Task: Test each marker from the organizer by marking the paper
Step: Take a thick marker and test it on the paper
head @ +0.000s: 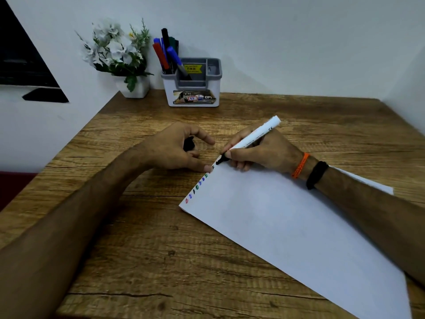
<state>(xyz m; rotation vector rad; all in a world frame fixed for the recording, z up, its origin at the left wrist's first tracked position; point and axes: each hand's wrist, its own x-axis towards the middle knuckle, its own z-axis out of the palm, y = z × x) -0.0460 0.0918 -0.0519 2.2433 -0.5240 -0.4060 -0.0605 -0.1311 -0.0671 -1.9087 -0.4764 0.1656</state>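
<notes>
At the far corner of the paper (287, 226), a white marker (253, 139) is gripped by the fingers of the right hand (259, 153), its black tip set on the sheet. Just left of that corner, a black cap (189, 143) is held in the curled fingers of the left hand (174, 148). Beyond the paper, against the wall, the organizer (193, 88) is seen with more markers (166, 54) upright in it.
</notes>
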